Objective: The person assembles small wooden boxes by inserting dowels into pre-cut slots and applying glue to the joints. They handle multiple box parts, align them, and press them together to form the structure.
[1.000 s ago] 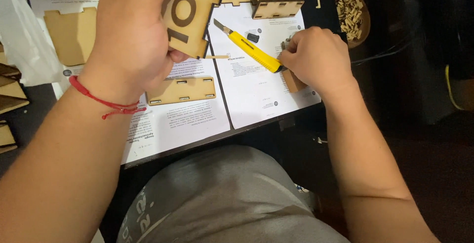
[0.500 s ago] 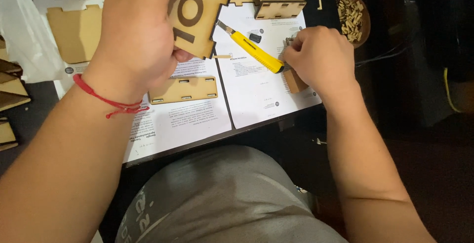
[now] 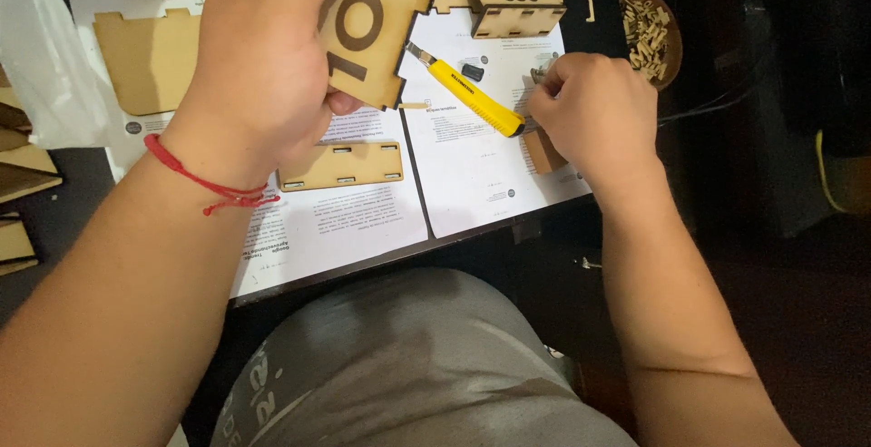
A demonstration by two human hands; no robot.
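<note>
L hand grips a wood panel, held up above the papers on the desk. Slotted strip lies flat just below. Yellow knife rests on paper, its butt at the R hand, which is curled, prob. pinching a small wood bit.

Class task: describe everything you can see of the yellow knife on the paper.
The knife is a slim utility cutter with a yellow plastic-looking body, a black slider patch and a short metal blade showing at its upper-left tip. It lies flat and diagonal on the white paper, blade toward the wooden panel held in the left hand. Its lower-right end meets the right hand.
</note>
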